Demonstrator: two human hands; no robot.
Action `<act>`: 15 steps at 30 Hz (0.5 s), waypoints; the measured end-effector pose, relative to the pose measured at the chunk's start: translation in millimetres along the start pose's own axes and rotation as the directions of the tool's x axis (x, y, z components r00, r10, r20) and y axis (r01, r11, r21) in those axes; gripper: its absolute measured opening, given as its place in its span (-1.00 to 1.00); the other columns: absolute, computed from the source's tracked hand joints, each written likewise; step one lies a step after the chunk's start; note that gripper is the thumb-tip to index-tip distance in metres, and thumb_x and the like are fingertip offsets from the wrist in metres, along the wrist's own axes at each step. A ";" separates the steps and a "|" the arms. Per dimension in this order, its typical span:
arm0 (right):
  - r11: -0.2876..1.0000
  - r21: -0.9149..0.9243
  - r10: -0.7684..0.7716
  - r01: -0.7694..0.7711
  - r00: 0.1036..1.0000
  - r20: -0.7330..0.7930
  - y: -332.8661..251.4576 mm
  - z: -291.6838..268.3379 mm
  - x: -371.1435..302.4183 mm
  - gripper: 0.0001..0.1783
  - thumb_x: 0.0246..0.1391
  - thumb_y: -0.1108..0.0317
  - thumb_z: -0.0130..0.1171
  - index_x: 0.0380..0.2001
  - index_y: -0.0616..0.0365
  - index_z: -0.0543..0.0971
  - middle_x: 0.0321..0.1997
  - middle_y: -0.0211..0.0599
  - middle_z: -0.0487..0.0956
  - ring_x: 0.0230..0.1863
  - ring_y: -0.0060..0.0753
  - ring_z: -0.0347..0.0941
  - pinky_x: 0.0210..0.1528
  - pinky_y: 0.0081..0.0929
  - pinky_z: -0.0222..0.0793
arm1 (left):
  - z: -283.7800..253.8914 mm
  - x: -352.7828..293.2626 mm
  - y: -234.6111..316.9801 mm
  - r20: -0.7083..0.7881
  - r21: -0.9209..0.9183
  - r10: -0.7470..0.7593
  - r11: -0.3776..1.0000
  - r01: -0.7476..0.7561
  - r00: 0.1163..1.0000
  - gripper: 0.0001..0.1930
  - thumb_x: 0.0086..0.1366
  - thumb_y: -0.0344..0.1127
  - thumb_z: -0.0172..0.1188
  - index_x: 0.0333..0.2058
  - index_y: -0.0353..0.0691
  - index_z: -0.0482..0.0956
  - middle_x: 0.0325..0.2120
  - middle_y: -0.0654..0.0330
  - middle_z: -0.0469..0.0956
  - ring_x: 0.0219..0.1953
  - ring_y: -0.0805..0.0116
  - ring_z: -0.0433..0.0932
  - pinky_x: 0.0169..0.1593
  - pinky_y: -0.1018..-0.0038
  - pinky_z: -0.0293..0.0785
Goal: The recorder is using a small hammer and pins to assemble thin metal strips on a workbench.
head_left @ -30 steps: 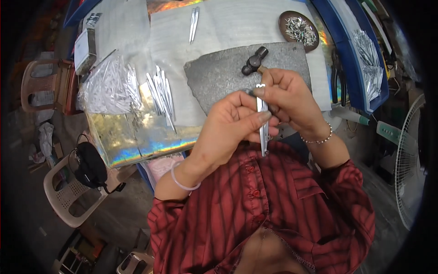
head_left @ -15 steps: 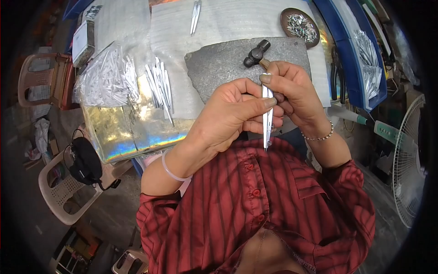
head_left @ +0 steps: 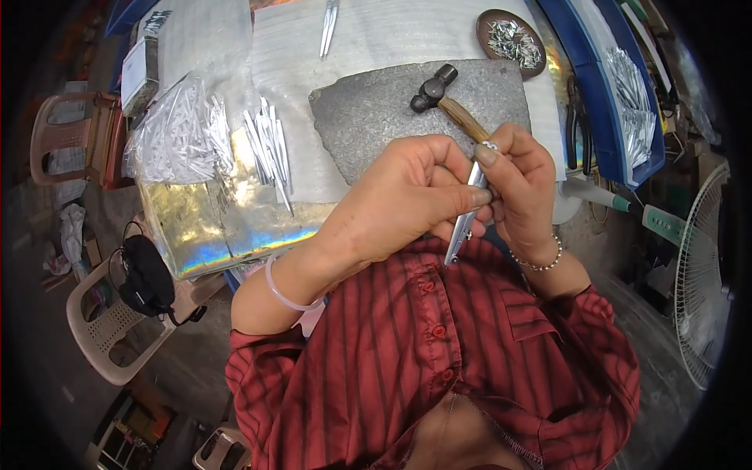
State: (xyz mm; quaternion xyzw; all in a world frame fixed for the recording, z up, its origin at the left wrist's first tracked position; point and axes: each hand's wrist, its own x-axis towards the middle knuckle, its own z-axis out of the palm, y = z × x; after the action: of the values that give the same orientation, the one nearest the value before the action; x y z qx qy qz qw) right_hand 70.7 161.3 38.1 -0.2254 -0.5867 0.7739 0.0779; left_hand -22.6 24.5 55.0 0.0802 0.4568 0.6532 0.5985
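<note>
A slim silver metal piece with two legs, shaped like a drawing compass (head_left: 460, 235), slants between my hands in front of my shirt. My left hand (head_left: 411, 196) is closed, its thumb and fingers pinching the middle. My right hand (head_left: 523, 180) grips the upper end between thumb and forefinger; its other fingers curl close by, partly hidden. Beyond my hands a ball-peen hammer (head_left: 433, 88) lies on a grey stone slab (head_left: 368, 117), its wooden handle reaching toward my right hand. A brown dish (head_left: 484, 30) of small metal parts stands past the slab's far right corner.
On the table's left are loose silver legs (head_left: 270, 149) and a clear plastic bag (head_left: 176, 141) of similar pieces. A few more silver pieces (head_left: 329, 31) lie at the far edge. Rightward are dark-handled pliers (head_left: 578, 125), a blue tray (head_left: 648, 169) and a fan (head_left: 701, 282).
The silver piece has tilted, its lower end swinging left and its top going right. My right hand has shifted slightly down and right, uncovering more of the hammer handle.
</note>
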 end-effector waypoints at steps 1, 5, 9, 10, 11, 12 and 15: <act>0.999 0.026 -0.030 0.031 0.999 -0.022 0.7 -1.4 -2.4 -0.85 0.05 0.43 0.13 -0.54 0.09 0.38 -0.68 -0.65 0.34 -0.73 -0.89 0.10 -0.73 -0.81 -0.10 | 2.2 1.6 0.5 0.020 0.023 -0.013 1.000 0.012 1.000 -0.89 0.22 -0.46 0.10 -0.33 -0.34 0.37 -0.43 -0.02 0.58 -0.41 0.28 0.62 -0.41 0.59 0.58; 0.991 0.131 -0.035 0.039 0.999 -0.030 -2.3 -11.0 -8.5 -0.84 0.06 0.41 0.12 -0.54 0.09 0.38 -0.69 -0.63 0.33 -0.74 -0.88 0.08 -0.74 -0.80 -0.11 | 12.1 5.5 6.1 0.053 -0.026 -0.095 0.995 0.097 0.994 -0.87 0.26 -0.39 0.07 -0.31 -0.35 0.38 -0.42 -0.04 0.58 -0.40 0.25 0.62 -0.40 0.56 0.59; 0.993 0.119 -0.009 0.015 0.999 -0.048 -6.8 -19.5 -15.2 -0.83 0.06 0.39 0.12 -0.56 0.08 0.38 -0.71 -0.62 0.30 -0.77 -0.88 0.05 -0.77 -0.79 -0.14 | 17.6 10.3 -0.1 0.110 -0.084 -0.092 0.991 0.101 0.990 -0.84 0.28 -0.35 0.05 -0.31 -0.35 0.38 -0.42 -0.06 0.58 -0.39 0.20 0.62 -0.39 0.52 0.60; 0.991 0.131 -0.009 0.017 0.998 -0.060 -7.8 -20.2 -17.2 -0.82 0.07 0.38 0.12 -0.57 0.07 0.37 -0.72 -0.62 0.29 -0.78 -0.87 0.04 -0.78 -0.79 -0.14 | 19.7 11.4 -1.2 0.123 -0.100 -0.105 0.988 0.117 0.987 -0.84 0.28 -0.35 0.05 -0.31 -0.35 0.38 -0.41 -0.08 0.57 -0.38 0.18 0.62 -0.38 0.50 0.61; 0.989 0.144 -0.008 0.018 0.997 -0.071 -8.4 -21.0 -19.3 -0.81 0.07 0.37 0.12 -0.58 0.07 0.37 -0.73 -0.62 0.28 -0.80 -0.87 0.03 -0.79 -0.79 -0.15 | 21.8 12.3 -2.6 0.136 -0.117 -0.117 0.984 0.133 0.984 -0.84 0.28 -0.35 0.04 -0.32 -0.35 0.38 -0.41 -0.09 0.57 -0.38 0.15 0.62 -0.38 0.48 0.61; 0.989 0.145 -0.009 0.020 0.997 -0.078 -8.3 -22.4 -21.2 -0.81 0.07 0.37 0.12 -0.58 0.07 0.37 -0.73 -0.62 0.28 -0.80 -0.87 0.03 -0.79 -0.79 -0.15 | 23.5 13.5 -4.1 0.141 -0.113 -0.121 0.984 0.138 0.983 -0.84 0.28 -0.35 0.04 -0.32 -0.35 0.38 -0.41 -0.09 0.57 -0.38 0.15 0.62 -0.38 0.48 0.61; 0.981 0.194 0.018 0.002 0.995 -0.102 -6.9 -26.3 -25.8 -0.80 0.07 0.37 0.12 -0.58 0.06 0.37 -0.73 -0.63 0.28 -0.81 -0.86 0.01 -0.80 -0.79 -0.15 | 26.4 16.4 -7.8 0.158 -0.156 -0.160 0.970 0.185 0.974 -0.84 0.28 -0.35 0.04 -0.32 -0.35 0.38 -0.40 -0.12 0.56 -0.37 0.11 0.62 -0.37 0.45 0.62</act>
State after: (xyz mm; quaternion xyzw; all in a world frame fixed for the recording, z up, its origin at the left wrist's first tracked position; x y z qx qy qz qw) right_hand 104.1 176.4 45.8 -0.2589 -0.5027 0.8150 0.1268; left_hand -4.3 50.7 57.4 0.0361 0.3602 0.6276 0.6893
